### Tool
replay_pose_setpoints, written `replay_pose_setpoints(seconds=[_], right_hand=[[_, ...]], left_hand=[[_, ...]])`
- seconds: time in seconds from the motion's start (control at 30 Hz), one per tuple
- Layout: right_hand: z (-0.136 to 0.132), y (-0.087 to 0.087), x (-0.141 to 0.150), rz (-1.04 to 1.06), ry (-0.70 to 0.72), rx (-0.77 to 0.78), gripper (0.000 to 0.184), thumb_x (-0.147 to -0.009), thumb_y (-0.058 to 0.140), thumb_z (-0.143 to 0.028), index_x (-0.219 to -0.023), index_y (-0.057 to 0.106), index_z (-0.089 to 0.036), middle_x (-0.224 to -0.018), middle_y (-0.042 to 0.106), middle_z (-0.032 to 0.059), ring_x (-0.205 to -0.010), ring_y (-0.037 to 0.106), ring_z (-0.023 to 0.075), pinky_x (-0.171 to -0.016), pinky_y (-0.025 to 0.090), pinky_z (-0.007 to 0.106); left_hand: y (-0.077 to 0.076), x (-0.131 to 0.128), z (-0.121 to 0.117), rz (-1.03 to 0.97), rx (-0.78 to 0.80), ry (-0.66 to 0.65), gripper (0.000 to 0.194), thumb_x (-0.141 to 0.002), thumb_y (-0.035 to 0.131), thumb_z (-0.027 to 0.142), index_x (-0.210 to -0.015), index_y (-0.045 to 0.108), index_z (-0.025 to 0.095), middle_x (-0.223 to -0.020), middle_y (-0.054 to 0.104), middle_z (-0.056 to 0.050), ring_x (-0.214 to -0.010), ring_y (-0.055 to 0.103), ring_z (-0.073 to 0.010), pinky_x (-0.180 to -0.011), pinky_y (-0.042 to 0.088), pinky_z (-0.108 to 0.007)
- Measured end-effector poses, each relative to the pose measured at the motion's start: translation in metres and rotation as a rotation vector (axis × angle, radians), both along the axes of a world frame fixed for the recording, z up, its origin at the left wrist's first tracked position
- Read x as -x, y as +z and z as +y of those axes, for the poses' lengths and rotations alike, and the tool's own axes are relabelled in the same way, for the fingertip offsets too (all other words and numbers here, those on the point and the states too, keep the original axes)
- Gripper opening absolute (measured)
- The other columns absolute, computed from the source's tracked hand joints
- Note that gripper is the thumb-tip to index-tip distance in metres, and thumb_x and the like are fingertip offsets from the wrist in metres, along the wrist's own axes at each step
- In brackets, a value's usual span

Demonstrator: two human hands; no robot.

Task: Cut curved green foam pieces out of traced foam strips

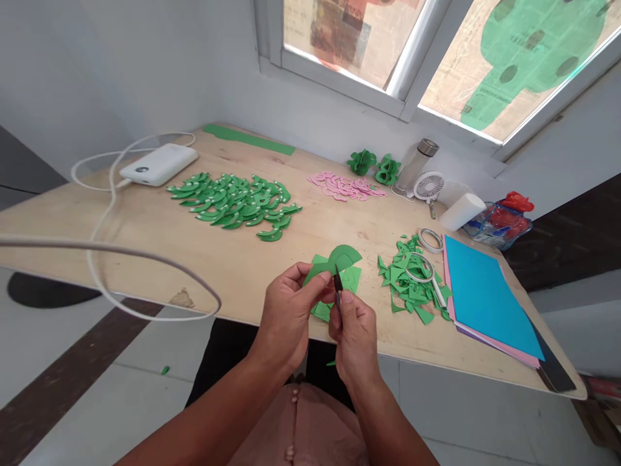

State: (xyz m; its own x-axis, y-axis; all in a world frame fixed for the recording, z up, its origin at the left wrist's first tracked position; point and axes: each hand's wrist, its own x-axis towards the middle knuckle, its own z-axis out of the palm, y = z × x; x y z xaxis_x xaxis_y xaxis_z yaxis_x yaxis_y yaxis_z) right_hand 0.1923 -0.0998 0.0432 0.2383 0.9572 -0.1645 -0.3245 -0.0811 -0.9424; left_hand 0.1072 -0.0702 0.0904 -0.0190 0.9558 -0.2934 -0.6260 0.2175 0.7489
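Note:
My left hand (291, 307) pinches a piece of green paper (345, 257) with a curved outline, held just above the table's front edge. In my right hand (356, 330) are small black scissors (338, 288), their blades against the lower edge of that paper. My fingers hide the handles. Beneath both hands lies a flat green sheet (352, 278) with drawn lines, partly covered. Off to the right of my right hand is a heap of green paper scraps (405, 278), with a magnifying glass (421, 267) on top.
Many green cut pieces (235, 200) and pink pieces (342, 186) lie farther back. A white power bank (159, 164) with a looping cable (160, 317) is left. Coloured sheets (490, 294), a tape roll (430, 240), a small fan (429, 186) and a bottle (418, 165) stand right.

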Motion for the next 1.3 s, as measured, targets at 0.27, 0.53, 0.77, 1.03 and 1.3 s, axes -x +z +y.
replay_pose_setpoints(seconds=[0.27, 0.53, 0.77, 1.03, 1.3], right_hand=[[0.0001, 0.0007, 0.0003, -0.018, 0.001, -0.001, 0.046, -0.077, 0.061, -0.062, -0.063, 0.05, -0.02, -0.047, 0.032, -0.0085, -0.042, 0.022, 0.0074, -0.041, 0.013, 0.024], [-0.0005, 0.0025, 0.0001, -0.007, -0.002, -0.022, 0.044, -0.078, 0.062, -0.06, -0.066, 0.056, -0.017, -0.048, 0.032, -0.0087, -0.043, 0.021, 0.0073, -0.041, 0.013, 0.024], [-0.0008, 0.0033, -0.0001, -0.01, 0.005, -0.029, 0.045, -0.079, 0.062, -0.059, -0.067, 0.06, -0.016, -0.047, 0.03, -0.0089, -0.043, 0.02, 0.0071, -0.04, 0.013, 0.023], [-0.0008, 0.0015, -0.0009, -0.051, 0.002, -0.044, 0.045, -0.081, 0.06, -0.058, -0.064, 0.058, -0.016, -0.048, 0.03, -0.0088, -0.044, 0.02, 0.0073, -0.04, 0.014, 0.023], [-0.0016, -0.0005, -0.003, -0.071, 0.026, -0.049, 0.042, -0.084, 0.059, -0.055, -0.072, 0.063, -0.015, -0.047, 0.03, -0.009, -0.044, 0.02, 0.0071, -0.041, 0.014, 0.023]], left_hand=[[0.0006, 0.0008, 0.0001, 0.007, 0.003, -0.009, 0.019, -0.06, 0.078, 0.019, -0.066, 0.059, 0.016, -0.063, 0.065, 0.002, -0.059, 0.06, -0.0125, -0.062, 0.048, -0.027], [-0.0012, 0.001, -0.001, -0.009, -0.012, -0.021, 0.019, -0.062, 0.078, 0.019, -0.066, 0.06, 0.016, -0.064, 0.065, 0.002, -0.061, 0.062, -0.0129, -0.064, 0.049, -0.027], [0.0, 0.0021, -0.0016, -0.025, -0.003, -0.03, 0.019, -0.063, 0.078, 0.019, -0.067, 0.06, 0.016, -0.063, 0.064, 0.002, -0.061, 0.061, -0.0129, -0.064, 0.049, -0.027], [-0.0013, 0.0026, -0.0011, -0.063, -0.003, -0.042, 0.019, -0.063, 0.078, 0.018, -0.066, 0.059, 0.016, -0.063, 0.063, 0.002, -0.061, 0.06, -0.0123, -0.066, 0.049, -0.028], [-0.0017, 0.0077, 0.0031, 0.005, -0.039, -0.061, 0.019, -0.064, 0.078, 0.023, -0.069, 0.061, 0.016, -0.066, 0.063, 0.002, -0.062, 0.058, -0.0119, -0.065, 0.048, -0.027]])
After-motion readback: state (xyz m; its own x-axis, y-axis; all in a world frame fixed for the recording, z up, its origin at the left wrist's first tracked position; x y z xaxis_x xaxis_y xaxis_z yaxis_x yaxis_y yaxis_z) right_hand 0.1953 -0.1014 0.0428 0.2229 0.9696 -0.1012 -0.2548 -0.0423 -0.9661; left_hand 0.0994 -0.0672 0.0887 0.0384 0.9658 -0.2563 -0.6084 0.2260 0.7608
